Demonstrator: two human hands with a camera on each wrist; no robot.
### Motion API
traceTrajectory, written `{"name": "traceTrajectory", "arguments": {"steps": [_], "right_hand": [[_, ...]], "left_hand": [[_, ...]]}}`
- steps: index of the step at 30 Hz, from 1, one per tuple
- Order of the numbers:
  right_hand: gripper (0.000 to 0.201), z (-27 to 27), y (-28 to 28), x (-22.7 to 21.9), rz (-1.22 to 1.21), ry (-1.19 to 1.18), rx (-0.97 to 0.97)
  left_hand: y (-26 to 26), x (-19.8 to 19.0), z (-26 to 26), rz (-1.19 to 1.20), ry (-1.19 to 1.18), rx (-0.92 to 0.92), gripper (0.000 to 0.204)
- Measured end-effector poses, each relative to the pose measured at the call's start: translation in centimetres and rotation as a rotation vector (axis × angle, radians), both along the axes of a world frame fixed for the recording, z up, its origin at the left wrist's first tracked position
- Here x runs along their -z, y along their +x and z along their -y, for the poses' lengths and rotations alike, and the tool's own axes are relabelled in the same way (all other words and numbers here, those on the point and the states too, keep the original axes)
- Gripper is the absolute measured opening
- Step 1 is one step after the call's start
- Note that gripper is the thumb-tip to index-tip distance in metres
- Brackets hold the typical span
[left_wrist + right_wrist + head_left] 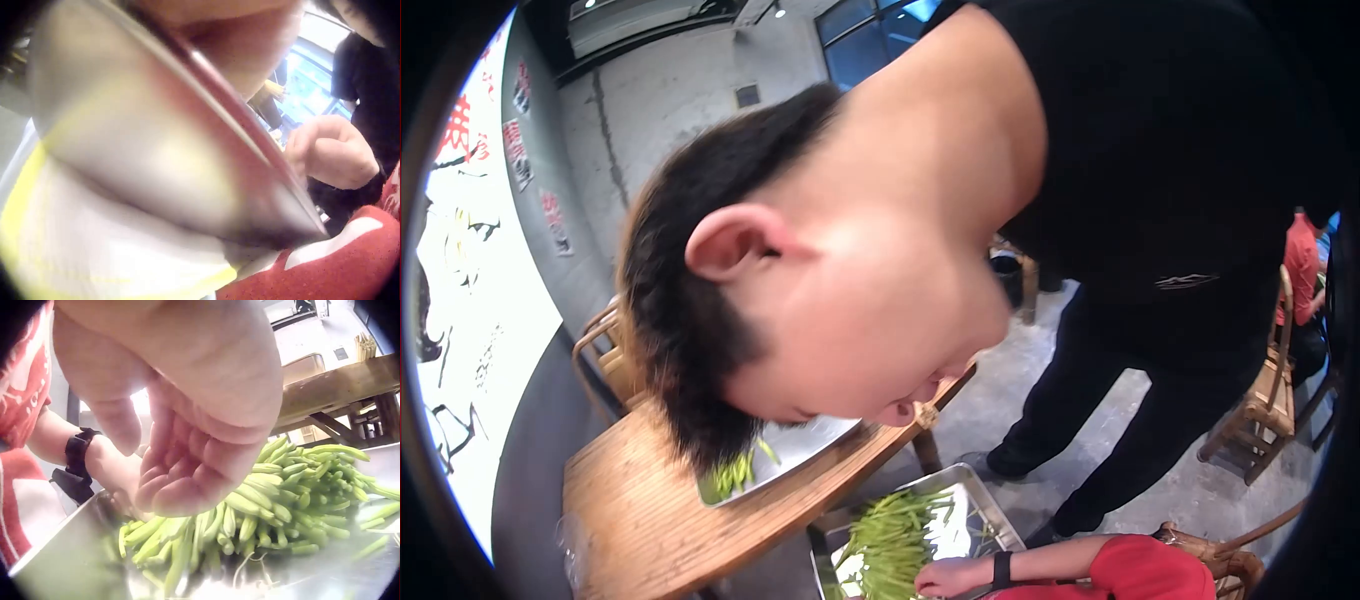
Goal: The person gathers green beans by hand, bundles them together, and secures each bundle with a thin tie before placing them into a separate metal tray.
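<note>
Silver metal, low and rimmed: that's the shallow tray [62, 550], its walls presumably there to hem in the slim green bean pods [269, 506] heaped inside. Over them comes the right hand [206, 419], fingers loosely curled, nothing visible in them, close enough, I'd judge, for easy reach. Left hand [119, 478] beyond, partly screened; can't tell what its fingers do. Count: 2 trays, the second tray [815, 445] up on the brown wooden counter [650, 520]; 2 heaps, 1 per tray, pods too many to number; 1 black-clad person [1160, 150] leaning in.
</note>
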State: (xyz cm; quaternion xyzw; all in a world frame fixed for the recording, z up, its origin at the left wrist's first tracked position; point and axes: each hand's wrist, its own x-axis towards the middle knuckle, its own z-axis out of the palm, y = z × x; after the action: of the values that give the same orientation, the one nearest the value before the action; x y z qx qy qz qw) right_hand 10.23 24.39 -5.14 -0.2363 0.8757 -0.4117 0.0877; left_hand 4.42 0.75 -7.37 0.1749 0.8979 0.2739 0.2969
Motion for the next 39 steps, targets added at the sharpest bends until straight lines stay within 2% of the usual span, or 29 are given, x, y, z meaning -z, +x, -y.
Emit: {"name": "traceTrajectory", "arguments": {"steps": [1,2,3,4,5,6,7,8,9,10,11,12,13,14,15,16,18,20,21,22,23,24,25,26,31,34,36,38,39], "right_hand": [[0.022,0.1,-0.5,2.2,0.095,0.018,-0.095],[0.022,0.8,-0.6,0.9,0.131,0.068,-0.080],[0.022,1.2,-0.3,0.3,0.058,-0.027,-0.027],[0.023,1.5,0.1,-0.1,-0.012,-0.119,0.031],[0.021,1.8,0.1,-0.2,0.004,-0.094,0.007],[0.020,1.9,0.0,0.2,0.019,-0.063,-0.018],[0.020,2.1,0.0,1.8,-0.035,-0.079,-0.020],[0.019,2.2,0.0,-0.5,-0.025,-0.069,-0.037],[0.018,2.4,0.4,-1.0,-0.001,-0.103,0.012],[0.016,2.3,0.2,-1.0,-0.111,-0.055,-0.050],[0.016,2.2,-0.3,-0.6,-0.214,-0.017,-0.128],[0.015,2.6,-0.4,-0.4,-0.376,0.001,-0.116],[0.013,3.1,-0.3,-3.1,-0.038,-0.154,0.034],[0.011,2.7,-0.7,-4.8,-0.111,-0.075,0.040],[0.011,2.2,-0.5,-4.2,-0.126,-0.168,0.086],[0.015,2.3,-0.6,-4.3,-0.129,-0.115,0.141],[0.020,3.5,-1.4,-7.6,-0.236,-0.120,0.215],[0.027,2.7,-2.1,-3.9,-0.568,0.092,0.139],[0.029,3.2,-2.6,-6.2,-0.723,0.278,0.008],[0.029,5.2,-0.9,-4.4,-0.554,0.164,0.061],[0.021,4.8,-0.6,-2.6,-0.498,0.080,0.016],[0.015,2.2,-2.4,-5.5,-0.559,0.044,-0.027],[0.012,2.2,-1.2,-5.6,-0.545,0.117,0.016],[0.009,2.3,-0.6,-4.2,-0.473,0.067,0.034],[0.012,2.3,-0.8,-4.0,-0.322,0.092,-0.012],[0.015,2.5,-0.7,-3.7,-0.317,0.080,-0.016],[0.015,3.0,-0.7,-3.8,-0.317,0.096,-0.018],[0.016,3.1,-0.7,-3.8,-0.315,0.106,-0.026],[0.015,3.1,-0.8,-3.7,-0.337,0.067,0.027]], "left_hand": [[-0.4,0.6,0.3,0.011,-0.013,-0.031,0.033],[-0.8,1.1,0.6,-0.010,0.000,-0.044,0.039],[-1.3,2.3,0.9,-0.030,0.012,-0.054,0.046],[-1.0,3.4,0.4,-0.055,-0.034,-0.162,0.054],[-0.2,4.0,1.1,-0.080,-0.112,-0.162,0.052],[0.2,0.2,-0.2,-0.103,-0.183,-0.160,0.050],[0.1,-0.1,-0.4,-0.077,-0.214,-0.144,0.044],[-0.1,0.7,-0.2,-0.041,-0.249,-0.133,0.037],[-0.2,2.1,0.2,0.045,-0.102,-0.187,0.047],[0.4,-0.7,-0.9,-0.025,-0.107,-0.196,0.045],[0.3,6.1,0.9,-0.309,0.172,-0.204,0.043],[1.3,5.3,1.1,-0.347,0.293,-0.302,0.035],[2.8,3.2,2.0,-0.146,0.377,-0.307,0.024],[0.1,5.2,1.6,0.058,0.171,-0.228,0.015],[2.7,1.1,-1.0,0.007,0.301,-0.367,0.018],[1.8,-4.5,-0.6,-0.147,0.391,-0.506,0.025],[1.0,-3.8,0.5,-0.020,0.452,-0.417,0.034],[1.4,-3.0,-0.3,-0.354,0.497,-0.220,0.036],[1.6,-0.9,0.3,-0.311,0.536,-0.206,0.031],[3.6,-3.3,1.7,0.214,0.716,-0.353,0.023],[4.8,-3.9,1.6,0.258,0.673,-0.336,0.017],[2.9,-7.6,-0.7,0.205,0.697,-0.267,0.014],[3.7,-7.0,-0.5,0.166,0.595,-0.264,0.015],[3.8,-5.7,-0.5,0.023,0.483,-0.194,0.017],[2.6,-6.6,0.2,-0.001,0.256,-0.119,0.019],[2.4,-6.4,0.1,0.006,0.259,-0.102,0.029],[2.9,-7.0,-1.1,-0.059,0.311,-0.120,0.026],[3.1,-7.0,-2.2,-0.221,0.179,-0.081,0.026],[3.1,-6.6,-2.5,-0.215,0.253,-0.119,0.023]]}}
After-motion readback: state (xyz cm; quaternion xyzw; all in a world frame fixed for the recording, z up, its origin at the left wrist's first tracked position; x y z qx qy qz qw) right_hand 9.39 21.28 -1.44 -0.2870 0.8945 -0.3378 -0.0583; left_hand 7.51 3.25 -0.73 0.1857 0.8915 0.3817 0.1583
